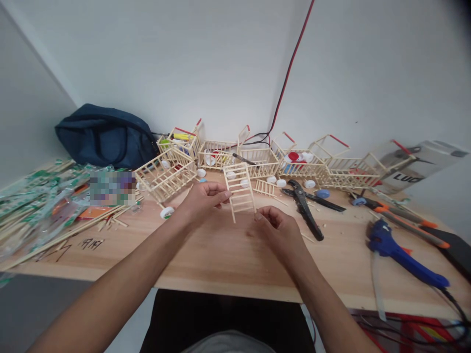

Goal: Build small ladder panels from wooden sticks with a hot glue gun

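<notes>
Between my hands, raised over the table, is a small ladder-like frame of thin wooden sticks [241, 196], with two long rails and several rungs. My left hand [209, 196] pinches its left rail between thumb and fingers. At the lower right corner, the fingertips of my right hand [274, 223] close on the end of the other rail. Behind the frame stand several small stick-built carts, one a tilted cart [165, 174] with white bottle-cap wheels. A flat stick panel [265, 187] lies just behind and right of the held frame.
Pliers [305, 208] lie right of my right hand. Farther right are a blue glue gun [401, 252] and orange-handled tools [412, 223]. Plastic-wrapped sticks [40, 206] spread across the left, before a dark blue bag [106, 137]. A wooden table [221, 267] ends close to my lap.
</notes>
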The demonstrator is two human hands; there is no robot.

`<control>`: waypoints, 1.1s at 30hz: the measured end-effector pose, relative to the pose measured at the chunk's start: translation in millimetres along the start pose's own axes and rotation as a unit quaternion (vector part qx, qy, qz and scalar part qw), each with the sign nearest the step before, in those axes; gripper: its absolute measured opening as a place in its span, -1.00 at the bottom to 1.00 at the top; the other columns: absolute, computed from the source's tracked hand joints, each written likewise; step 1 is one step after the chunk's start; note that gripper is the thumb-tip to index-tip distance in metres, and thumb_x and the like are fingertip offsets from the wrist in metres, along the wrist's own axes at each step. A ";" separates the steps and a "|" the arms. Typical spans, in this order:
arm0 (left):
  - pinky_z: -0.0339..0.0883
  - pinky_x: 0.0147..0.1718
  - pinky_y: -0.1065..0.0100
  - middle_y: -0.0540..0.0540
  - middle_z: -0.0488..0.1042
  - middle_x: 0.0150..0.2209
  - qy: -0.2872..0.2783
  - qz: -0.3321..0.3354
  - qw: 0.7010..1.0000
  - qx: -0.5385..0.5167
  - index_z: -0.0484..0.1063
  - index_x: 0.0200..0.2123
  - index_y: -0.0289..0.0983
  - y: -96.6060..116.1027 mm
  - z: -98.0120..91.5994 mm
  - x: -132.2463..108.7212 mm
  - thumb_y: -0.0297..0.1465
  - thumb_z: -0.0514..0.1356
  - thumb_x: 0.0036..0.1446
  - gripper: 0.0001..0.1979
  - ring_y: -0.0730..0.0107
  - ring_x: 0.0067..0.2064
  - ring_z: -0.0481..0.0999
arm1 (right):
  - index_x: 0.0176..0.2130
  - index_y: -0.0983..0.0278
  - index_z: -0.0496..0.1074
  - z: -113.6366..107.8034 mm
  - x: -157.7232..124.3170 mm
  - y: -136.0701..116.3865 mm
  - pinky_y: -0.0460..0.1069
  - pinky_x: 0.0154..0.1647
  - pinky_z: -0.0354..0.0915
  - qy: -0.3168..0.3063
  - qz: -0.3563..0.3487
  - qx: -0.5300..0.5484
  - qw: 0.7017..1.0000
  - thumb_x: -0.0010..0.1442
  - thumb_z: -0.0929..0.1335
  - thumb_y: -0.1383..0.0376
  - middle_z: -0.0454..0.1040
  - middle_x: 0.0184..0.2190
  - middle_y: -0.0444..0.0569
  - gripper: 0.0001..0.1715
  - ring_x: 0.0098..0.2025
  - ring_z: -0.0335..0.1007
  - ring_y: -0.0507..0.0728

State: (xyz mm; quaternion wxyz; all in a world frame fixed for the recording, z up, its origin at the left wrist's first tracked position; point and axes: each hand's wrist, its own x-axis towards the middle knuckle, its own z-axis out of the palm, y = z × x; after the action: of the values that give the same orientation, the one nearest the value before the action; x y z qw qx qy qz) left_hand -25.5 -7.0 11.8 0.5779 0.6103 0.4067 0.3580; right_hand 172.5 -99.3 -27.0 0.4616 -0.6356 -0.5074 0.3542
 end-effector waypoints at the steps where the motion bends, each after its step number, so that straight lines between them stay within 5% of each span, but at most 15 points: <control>1: 0.27 -0.41 0.44 0.00 0.50 -0.50 -0.001 0.000 1.000 0.001 0.52 -0.45 -0.29 0.6 0.1 -0.1 -0.16 0.38 -0.10 -0.70 0.52 -0.47 0.37 | -0.38 0.26 0.41 0.0 -0.3 -0.2 -0.07 -0.46 0.10 0.003 -0.001 0.000 1.000 0.07 0.36 0.08 0.36 -0.52 -0.14 -0.71 -0.50 0.18 0.02; 11: 0.25 -0.42 0.45 -0.05 0.53 -0.51 -0.011 -0.031 0.999 -0.033 0.54 -0.46 -0.30 -6.2 -2.1 4.5 -0.18 0.39 -0.09 -0.71 0.50 -0.47 0.43 | -0.36 0.26 0.45 -0.1 -1.5 -1.6 -0.06 -0.43 0.15 0.027 -0.004 0.013 1.000 0.14 0.36 0.07 0.45 -0.49 -0.10 -0.70 -0.45 0.28 0.07; 18: 0.23 -0.43 0.49 -0.05 0.50 -0.51 0.005 -0.070 0.990 -0.126 0.53 -0.49 -0.35 -4.7 1.1 3.8 -0.26 0.46 -0.19 -0.71 0.53 -0.45 0.44 | -0.35 0.25 0.51 -2.4 -4.7 -9.4 0.00 -0.12 0.25 0.054 -0.070 -0.018 0.996 0.30 0.21 0.06 0.58 -0.32 -0.01 -0.55 -0.18 0.45 0.16; 22: 0.23 -0.45 0.50 -0.05 0.50 -0.52 0.016 -0.068 0.984 -0.161 0.50 -0.52 -0.36 -2.2 0.6 3.3 -0.31 0.47 -0.21 -0.72 0.55 -0.46 0.44 | -0.25 0.26 0.51 -4.4 -2.4 -5.6 -0.01 -0.17 0.25 0.069 -0.079 -0.035 0.994 0.31 0.19 0.06 0.54 -0.35 -0.03 -0.55 -0.27 0.40 0.13; 28: 0.25 -0.46 0.52 -0.02 0.50 -0.51 0.038 -0.062 0.976 -0.203 0.50 -0.49 -0.36 1.1 -1.2 3.8 -0.39 0.45 -0.17 -0.78 0.57 -0.46 0.45 | -0.58 0.23 0.28 -5.7 -4.0 -6.4 -0.05 -0.42 0.13 0.068 -0.049 -0.056 0.995 0.29 0.22 0.02 0.29 -0.63 -0.15 -0.48 -0.52 0.22 0.06; 33: 0.26 -0.45 0.52 -0.03 0.51 -0.51 0.049 -0.064 0.971 -0.224 0.49 -0.47 -0.35 1.4 -1.0 3.2 -0.42 0.43 -0.11 -0.82 0.57 -0.46 0.46 | -0.64 0.23 0.20 -4.4 -5.0 -5.8 -0.04 -0.48 0.06 0.063 -0.030 -0.044 0.997 0.27 0.21 -0.07 0.17 -0.70 -0.17 -0.39 -0.58 0.12 0.04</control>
State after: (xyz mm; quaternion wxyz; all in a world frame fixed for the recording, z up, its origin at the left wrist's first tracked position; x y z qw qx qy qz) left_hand -25.0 -3.6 13.1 0.7012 0.4199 0.3817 0.4317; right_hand 173.6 -104.8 -20.1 0.4746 -0.6606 -0.5115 0.2770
